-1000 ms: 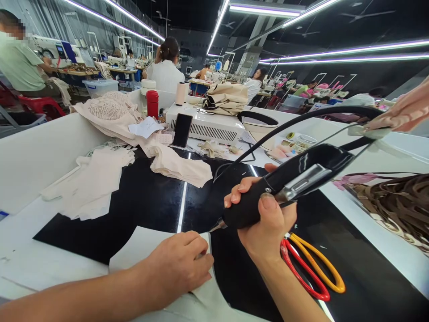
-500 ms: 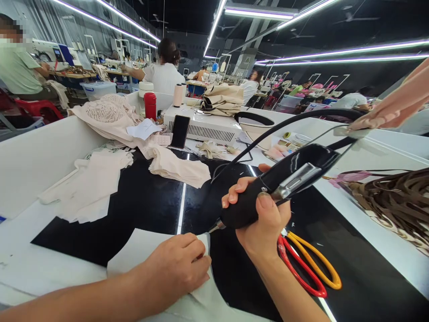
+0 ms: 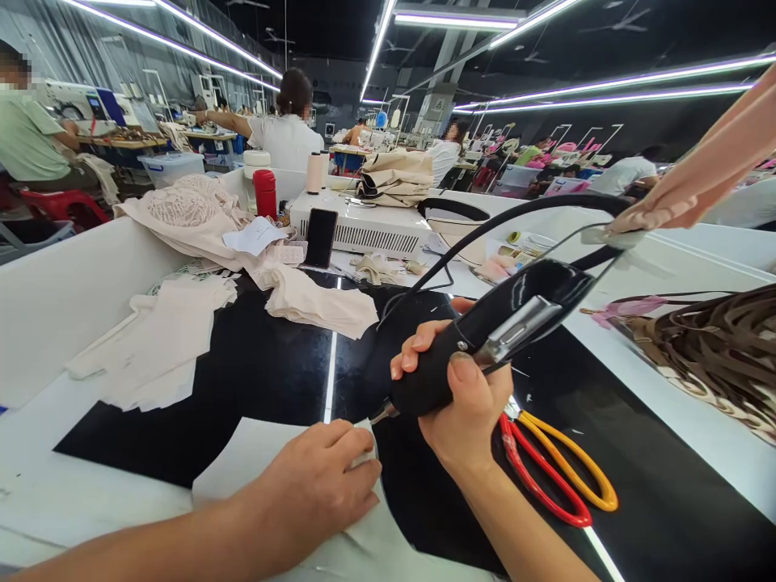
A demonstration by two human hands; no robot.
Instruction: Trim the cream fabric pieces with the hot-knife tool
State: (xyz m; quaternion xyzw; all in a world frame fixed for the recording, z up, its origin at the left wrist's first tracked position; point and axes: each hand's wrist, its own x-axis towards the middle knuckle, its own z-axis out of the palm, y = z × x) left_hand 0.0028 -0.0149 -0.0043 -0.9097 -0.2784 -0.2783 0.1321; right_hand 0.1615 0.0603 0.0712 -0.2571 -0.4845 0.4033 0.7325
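Observation:
My right hand (image 3: 464, 388) is wrapped round a black handheld tool (image 3: 478, 339) with a metal lever and a cable. The tool's thin metal tip points down left and meets the edge of a white sheet of fabric (image 3: 236, 457). On that sheet, close to the tip, rests my left hand (image 3: 327, 485), fingers curled and pressed at its edge. Under the sheet lies a black mat (image 3: 267, 364). Scissors with one red and one orange handle (image 3: 546, 469) lie just right of my right wrist.
Pale fabric pieces (image 3: 170, 339) lie at the left, another stack (image 3: 321, 303) behind. A phone (image 3: 321, 238) leans on a white machine (image 3: 364, 222). A red bottle (image 3: 264, 194) stands nearby. Brown straps (image 3: 715, 347) are at the right. Pink cloth hangs upper right.
The tool and my right hand have shifted slightly left, with the tip still by the sheet's edge. My left hand has stayed nearly in place. The view has moved a little.

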